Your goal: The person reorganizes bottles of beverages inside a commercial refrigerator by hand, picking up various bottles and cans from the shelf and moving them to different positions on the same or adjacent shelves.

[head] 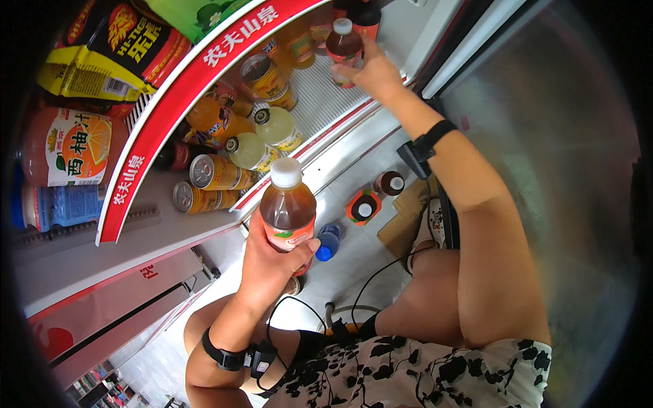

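Observation:
My left hand (275, 265) grips a plastic bottle of brown drink (287, 209) with a white cap and a red-orange label, held upright in front of the cooler. On the right end of the lower ribbed shelf (316, 97), my right hand (370, 71) has its thumb and fingers around a similar bottle (345, 48). Bottles of dark drink stand just behind that one. To its left are yellow cans (265, 76), orange soda bottles (214, 118) and pale yellow bottles with dark caps (278, 127).
A curved red-and-white shelf edge (173, 86) overhangs at the left, with a large juice bottle (76, 148) and packaged cans above. The glass door (535, 153) stands at the right. On the floor are a blue-capped bottle (328, 242), two dark bottles (364, 209), cardboard (395, 234) and a cable.

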